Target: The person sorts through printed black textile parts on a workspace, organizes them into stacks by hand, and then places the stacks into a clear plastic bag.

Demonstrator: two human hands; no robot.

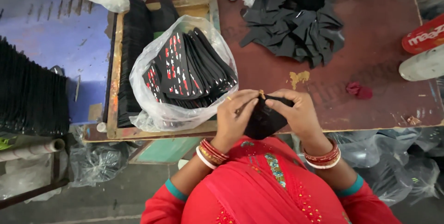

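We hold one black cut piece (266, 120) between both hands, just over the near edge of the tabletop (370, 67) and close to our chest. The left hand (237, 113) grips its left side, fingers curled over the top edge, and the right hand (296, 110) pinches the upper right corner between thumb and fingertips; both hands are closed on the piece. To do this well, we judge it best to keep the piece taut between the two grips, work at the top edge where the fingertips meet, and let the thumbs steady the flat face so it does not buckle. What exactly the small pale thing at the fingertips is, we cannot tell. Just to our left sits a clear plastic bag (152, 80), open at the top and packed with black printed pieces (178, 64) bearing red and white marks, fanned on edge; the bag rests in a shallow wooden tray (203, 6) alongside a row of plain black pieces (132, 57). Well apart, at the far side, lies a loose heap of black offcuts (296, 20). The tabletop is dark red, worn and scratched, with a chipped yellowish patch (299, 77) and a small red scrap (358, 90). A blue surface (60, 34) stands further left with another stack of black sheets (27, 94), and plastic bags (402, 159) crowd the floor below.
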